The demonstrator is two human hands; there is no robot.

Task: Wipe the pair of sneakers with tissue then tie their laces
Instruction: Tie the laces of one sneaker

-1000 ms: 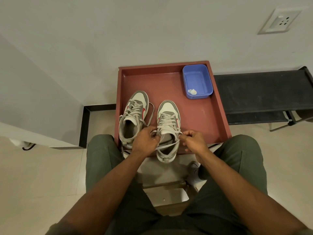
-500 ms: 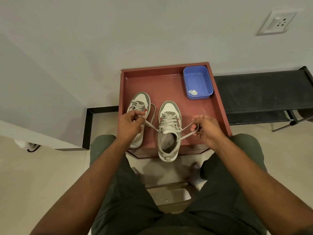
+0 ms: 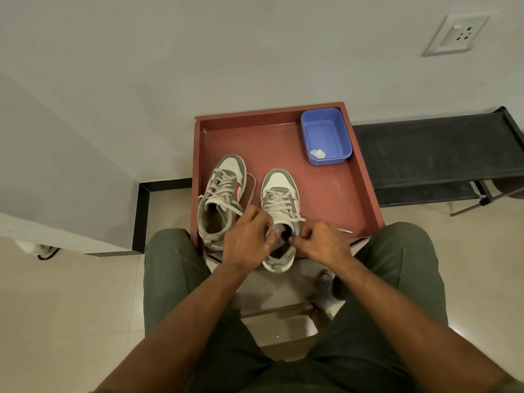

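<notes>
**Lace work at the right sneaker**

Both sneakers stand toes-away on the red tray (image 3: 283,137). The left sneaker (image 3: 222,194) sits unattended, laces loose. The right sneaker (image 3: 280,199) sits beside it, heel overhanging the tray's near edge. The left hand (image 3: 248,241) and right hand (image 3: 320,242) meet over its opening, fingers curled and pinching the lace (image 3: 300,219); one lace tip (image 3: 344,230) lies on the tray. A blue tub (image 3: 326,137) in the far right corner holds a tissue wad (image 3: 317,153).
</notes>
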